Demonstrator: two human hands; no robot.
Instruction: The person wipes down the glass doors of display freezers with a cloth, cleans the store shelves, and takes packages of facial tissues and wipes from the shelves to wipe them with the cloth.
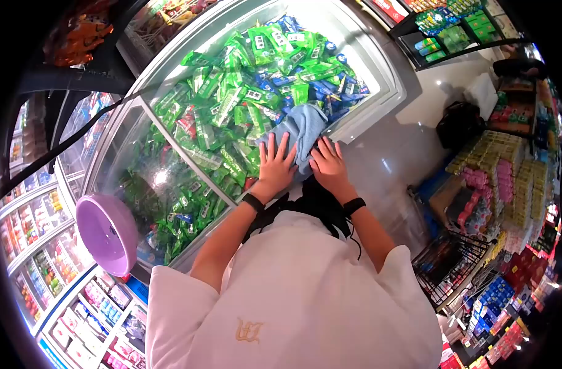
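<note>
A crumpled blue cloth (308, 123) lies at the near edge of a chest freezer (388, 92). My left hand (276, 165) rests on the cloth's left part with its fingers spread. On the other side, my right hand (331, 166) has its fingers stretched out and apart, fingertips right at the cloth's right edge. Under the freezer's glass lid and beyond the cloth is a heap of green packets (231, 101), with blue packets (321, 89) mixed in on the right. Both wrists wear dark bands.
A purple basin (85, 230) sits at the freezer's left end. Glass-fronted cabinets (38, 224) line the left side. To the right are stacked goods (490, 178), a black wire basket (447, 264) and a dark bag (459, 126) on the shiny floor (379, 166).
</note>
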